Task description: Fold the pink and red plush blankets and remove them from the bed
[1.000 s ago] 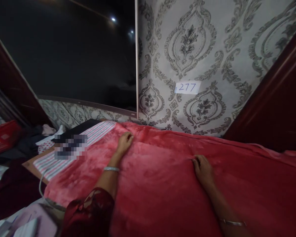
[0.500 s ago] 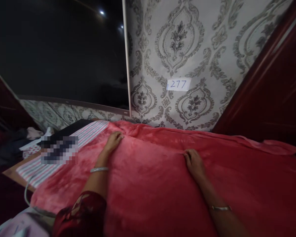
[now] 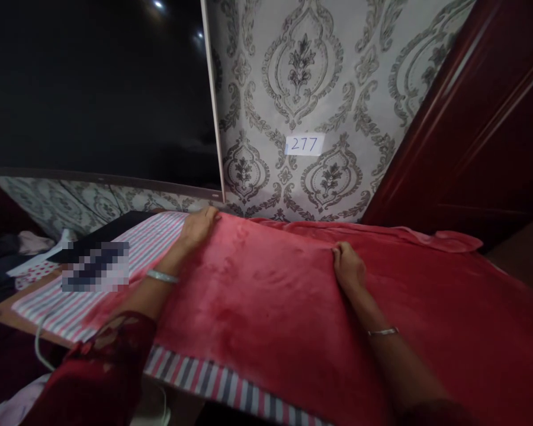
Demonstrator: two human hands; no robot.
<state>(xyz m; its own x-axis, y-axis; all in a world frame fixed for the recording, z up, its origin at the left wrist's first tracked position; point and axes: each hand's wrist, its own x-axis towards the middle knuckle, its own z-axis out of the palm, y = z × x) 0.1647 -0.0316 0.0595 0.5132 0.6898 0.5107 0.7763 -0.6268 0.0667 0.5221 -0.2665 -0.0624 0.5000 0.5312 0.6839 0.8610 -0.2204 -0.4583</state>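
Note:
A plush red blanket lies over a striped cloth in pink, grey and white on a table. My left hand is closed on the blanket's far edge, near its left end. Farther right along that edge, my right hand pinches the fabric between thumb and fingers. Between the two hands the edge is lifted and pulled fairly straight. The blanket's right part spreads flat, with a loose fold along the wall side.
A large dark television screen is at the left, before patterned wallpaper with a paper label reading 277. On the table's left lie a black flat object and a blurred-out patch. A white cable hangs off the edge. A dark red wooden panel stands right.
Both hands have raised the blanket's edge and moved it toward the wall. The near edge has drawn back, uncovering striped cloth at the front and left. The view has shifted slightly right.

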